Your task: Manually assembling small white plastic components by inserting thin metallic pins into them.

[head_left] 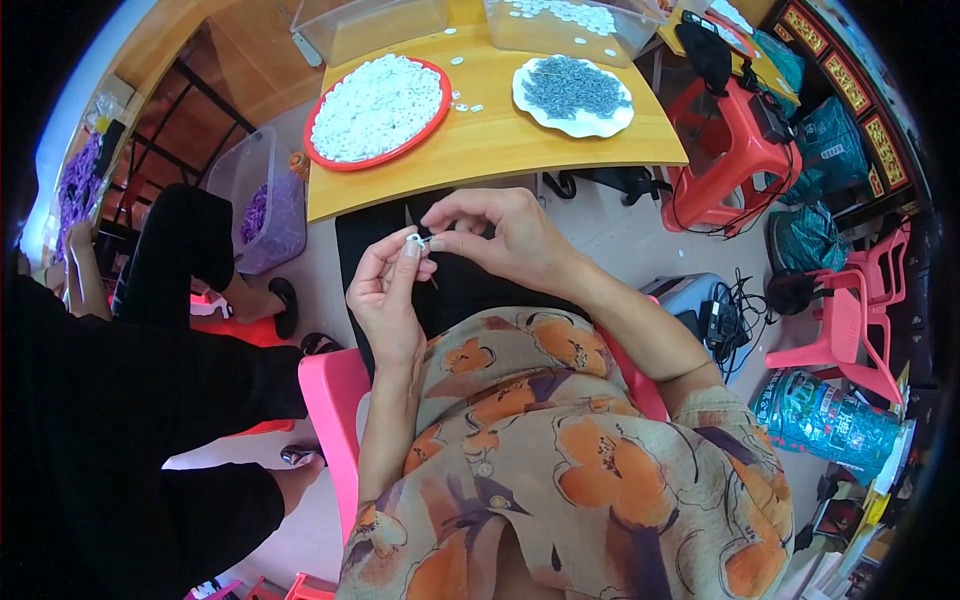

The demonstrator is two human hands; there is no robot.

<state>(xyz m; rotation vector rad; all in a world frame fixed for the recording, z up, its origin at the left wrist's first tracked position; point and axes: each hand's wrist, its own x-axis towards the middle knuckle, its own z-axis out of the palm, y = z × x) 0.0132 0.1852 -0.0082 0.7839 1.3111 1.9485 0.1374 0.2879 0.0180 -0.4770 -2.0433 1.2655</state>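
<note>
Over my lap, my left hand (388,295) pinches a small white plastic piece (414,240) between thumb and fingertips. My right hand (520,240) meets it from the right, thumb and index finger closed on a thin metal pin (429,240) whose tip touches the white piece. Its other fingers are curled. On the yellow table (480,150) just beyond, a red round tray (440,122) is heaped with similar white pieces (375,108). To its right, a white scalloped plate (585,127) bears a pile of small grey metal parts (572,88).
Clear plastic bins (370,38) stand at the table's far edge. A person in black (200,370) sits close on my left, near a bin of purple pieces (262,215). On the right are a red stool (730,150), a pink chair (845,330) and tangled cables (735,325).
</note>
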